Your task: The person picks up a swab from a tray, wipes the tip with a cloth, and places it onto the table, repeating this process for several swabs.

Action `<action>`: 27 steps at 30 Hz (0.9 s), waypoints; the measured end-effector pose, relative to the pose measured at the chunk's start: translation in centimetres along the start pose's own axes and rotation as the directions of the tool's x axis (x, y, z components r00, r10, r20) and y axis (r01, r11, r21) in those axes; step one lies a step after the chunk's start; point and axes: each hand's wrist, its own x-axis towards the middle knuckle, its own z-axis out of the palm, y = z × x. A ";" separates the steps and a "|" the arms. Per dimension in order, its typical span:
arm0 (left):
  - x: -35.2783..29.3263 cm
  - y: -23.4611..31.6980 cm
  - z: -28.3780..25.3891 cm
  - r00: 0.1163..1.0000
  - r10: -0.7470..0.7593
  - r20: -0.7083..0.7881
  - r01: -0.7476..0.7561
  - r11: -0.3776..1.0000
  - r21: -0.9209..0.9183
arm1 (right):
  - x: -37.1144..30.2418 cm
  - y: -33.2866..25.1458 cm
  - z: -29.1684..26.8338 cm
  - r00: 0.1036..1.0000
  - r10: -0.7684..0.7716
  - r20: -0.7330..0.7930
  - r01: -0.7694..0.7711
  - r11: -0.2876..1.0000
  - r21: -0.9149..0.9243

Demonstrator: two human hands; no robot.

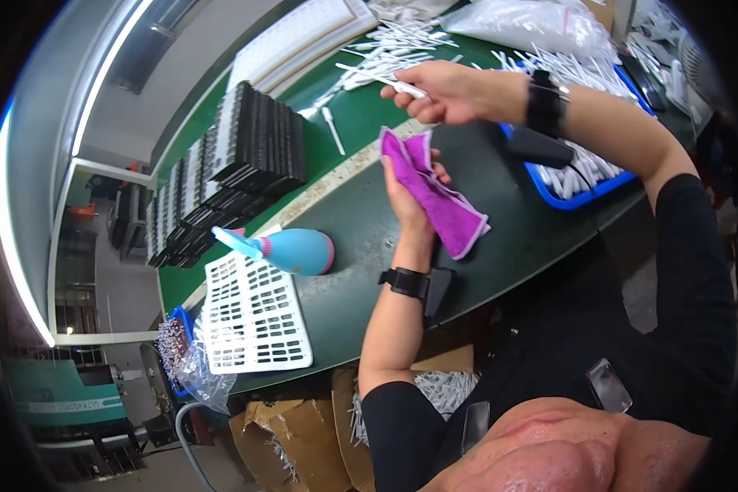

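Counter: dark green, runs under both grips.
Black tray stacks: left of both grips.
Green panel: far left of both grips; pale lettering.
Clear bag: beyond right grip, to its right.
Blue basket: right of both grips, partly under right forearm; white sticks inside.
White slotted rack: left of left grip, nearer the body.
Stick pile: just beyond right grip.
Blue spray bottle: left of left grip, pink trim.
Purple cloth: in left grip.
Left grip: grasping cloth, forearm upright, wrist banded.
Right grip: pinching white stick, thin end pointing left; forearm reaches across from right.
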 end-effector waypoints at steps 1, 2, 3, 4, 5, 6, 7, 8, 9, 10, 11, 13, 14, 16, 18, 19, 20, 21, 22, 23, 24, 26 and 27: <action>0.1 0.0 0.8 1.000 0.010 -0.008 -0.010 1.000 -0.019 | -3.6 1.0 1.0 0.999 0.009 -0.040 -0.007 0.998 0.056; 0.2 0.0 1.2 0.999 0.025 -0.022 -0.025 0.999 -0.034 | -6.1 2.1 1.4 0.998 0.013 -0.062 -0.009 0.998 0.068; 0.4 -0.3 1.0 1.000 -0.001 -0.021 0.001 0.999 -0.041 | -8.1 3.3 1.6 0.996 -0.010 -0.091 0.015 0.999 0.050; 0.8 -0.5 0.5 1.000 -0.020 0.024 0.021 0.999 -0.034 | -9.5 4.5 1.9 0.993 -0.032 -0.114 0.036 0.999 0.031; 1.3 -0.6 0.3 0.997 -0.027 0.073 0.029 0.999 -0.024 | -10.5 5.6 2.2 0.992 -0.031 -0.125 0.035 0.999 0.035; 1.6 -1.1 0.2 0.992 -0.038 0.120 0.040 0.999 -0.015 | -11.1 7.1 2.0 0.983 -0.087 -0.159 0.091 0.996 0.021; 1.7 -1.5 0.0 0.992 -0.047 0.118 0.050 0.999 -0.017 | -11.4 8.5 1.7 0.972 -0.142 -0.188 0.145 0.989 0.004; 1.7 -1.6 -0.1 0.992 -0.042 0.118 0.040 0.999 0.018 | -11.3 9.6 1.2 0.957 -0.200 -0.211 0.202 0.979 -0.012; 1.6 -1.6 -0.3 0.992 -0.035 0.118 0.028 0.998 0.055 | -11.2 10.4 0.5 0.957 -0.199 -0.211 0.202 0.979 -0.004; 1.5 -1.6 -0.3 0.993 -0.025 0.118 0.014 0.996 0.093 | -11.1 11.1 -0.4 0.954 -0.230 -0.193 0.228 0.973 -0.034; 1.4 -1.6 -0.5 0.993 -0.019 0.113 0.008 0.995 0.102 | -10.8 11.8 -1.3 0.951 -0.262 -0.165 0.255 0.965 -0.065; 1.1 -1.6 -0.5 0.993 -0.040 0.113 0.025 0.992 0.125 | -10.2 12.7 -2.4 0.946 -0.299 -0.125 0.289 0.953 -0.091; 1.0 -1.6 -0.4 0.992 -0.049 0.115 0.033 0.990 0.135 | -10.0 13.2 -2.8 0.943 -0.316 -0.106 0.307 0.947 -0.090; 0.5 -1.6 -0.1 0.994 -0.036 0.099 0.021 0.988 0.152 | -9.9 13.5 -3.2 0.932 -0.354 -0.073 0.348 0.933 -0.091; 0.2 -1.5 0.4 0.997 -0.025 0.067 0.013 0.987 0.163 | -10.1 13.5 -3.2 0.922 -0.375 -0.093 0.371 0.927 -0.063; 0.2 -1.4 0.6 0.997 -0.021 0.071 0.009 0.986 0.167 | -10.1 13.5 -3.1 0.914 -0.387 -0.120 0.385 0.922 -0.037; 0.3 -1.4 0.7 0.998 -0.016 0.063 0.005 0.985 0.172 | -10.0 13.4 -3.2 0.906 -0.396 -0.148 0.399 0.917 -0.011; 0.2 -1.2 0.8 0.999 -0.012 0.048 0.003 0.984 0.181 | -10.0 13.4 -3.1 0.907 -0.396 -0.144 0.400 0.917 -0.005; 0.2 -1.1 0.9 0.999 -0.008 0.034 0.001 0.982 0.189 | -9.9 13.4 -3.1 0.907 -0.399 -0.135 0.401 0.916 -0.010; 0.3 -1.1 0.7 1.000 -0.007 0.030 0.001 0.981 0.193 | -9.9 13.4 -3.1 0.908 -0.400 -0.126 0.402 0.916 -0.014; 0.5 -1.1 0.3 0.998 -0.024 0.051 0.014 0.983 0.185 | -9.9 13.4 -3.1 0.908 -0.402 -0.118 0.402 0.915 -0.019; 0.7 -1.1 0.1 0.994 -0.058 0.097 0.042 0.985 0.165 | -9.9 13.3 -3.3 0.912 -0.399 -0.096 0.398 0.917 -0.026; 0.6 -1.1 0.4 0.994 -0.060 0.095 0.044 0.986 0.164 | -10.0 13.2 -3.3 0.914 -0.398 -0.075 0.396 0.917 -0.038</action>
